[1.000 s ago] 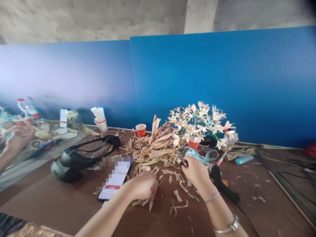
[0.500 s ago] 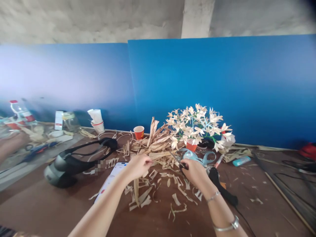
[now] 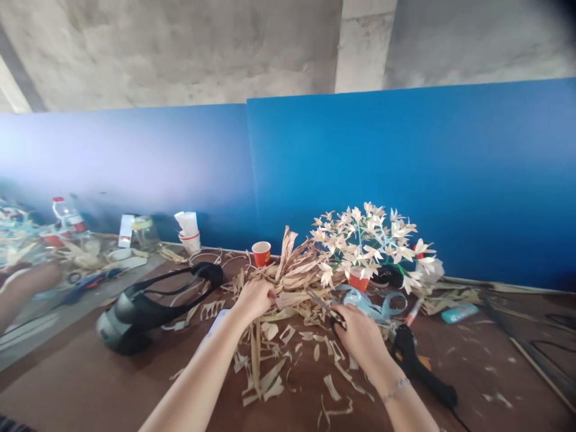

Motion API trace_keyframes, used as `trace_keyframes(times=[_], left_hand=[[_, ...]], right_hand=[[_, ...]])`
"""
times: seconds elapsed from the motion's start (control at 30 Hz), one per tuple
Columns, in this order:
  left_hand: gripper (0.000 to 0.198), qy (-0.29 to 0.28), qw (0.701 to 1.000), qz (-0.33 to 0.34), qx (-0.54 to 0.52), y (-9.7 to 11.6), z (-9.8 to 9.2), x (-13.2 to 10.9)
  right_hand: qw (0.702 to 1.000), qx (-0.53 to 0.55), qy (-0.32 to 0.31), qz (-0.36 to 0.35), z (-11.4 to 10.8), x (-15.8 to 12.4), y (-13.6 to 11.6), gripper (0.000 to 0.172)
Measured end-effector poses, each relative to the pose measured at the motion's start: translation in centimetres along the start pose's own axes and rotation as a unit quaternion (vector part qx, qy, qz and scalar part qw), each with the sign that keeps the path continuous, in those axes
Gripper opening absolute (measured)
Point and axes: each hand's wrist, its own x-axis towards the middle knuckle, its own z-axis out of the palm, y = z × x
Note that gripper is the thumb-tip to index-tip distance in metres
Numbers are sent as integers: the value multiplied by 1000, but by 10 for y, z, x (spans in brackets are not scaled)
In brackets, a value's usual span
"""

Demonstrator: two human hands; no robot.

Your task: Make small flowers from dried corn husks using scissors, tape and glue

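Note:
My left hand point(image 3: 256, 298) is curled closed at the near edge of a pile of dried corn husks point(image 3: 299, 264). Its fingertips face away from me, so whatever they pinch is hidden. In my right hand point(image 3: 360, 336) is a pair of scissors point(image 3: 320, 300), its dark handles around my fingers and its blades pointing up and left toward the husks. Cut husk scraps point(image 3: 270, 378) lie scattered on the brown table below both hands. Behind my right hand, a bunch of pale husk flowers point(image 3: 366, 237) stands in a red paper cup point(image 3: 359, 279).
A black glue gun point(image 3: 420, 366) and light blue ribbon point(image 3: 371, 306) lie by my right hand. Left are a phone point(image 3: 216, 324), partly under my forearm, and a black-and-grey headset point(image 3: 130, 318). Another red cup point(image 3: 261, 254) stands behind. Another person's arm point(image 3: 31, 291) is far left.
The view has tilted up, so the table things appear lower and slightly right. My left hand has moved farther forward to the husk pile. My right hand keeps the scissors near the same spot.

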Motion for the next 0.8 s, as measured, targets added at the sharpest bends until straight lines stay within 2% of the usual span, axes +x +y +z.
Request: trace_keyframes(times=[0.13,0.37,0.5,0.63,0.8], left_hand=[[19,7,1000,-3,9,-2,-1,6],[16,-14,999,42,13,16,12,6],[18,7,1000,25,16,18,18,7],[17,33,999,15,10,16,15,11],[18,32,997,66,-6,23,13,16]], right_hand=[[1000,-9,9,8,0,0,-1,33],[1000,-7,4,16,2,-1,-4,33],[1000,-4,8,9,2,0,-4,34],[1000,0,8,5,-1,-1,-6,33],[1000,12,-15,12,0,-2,-8,33]])
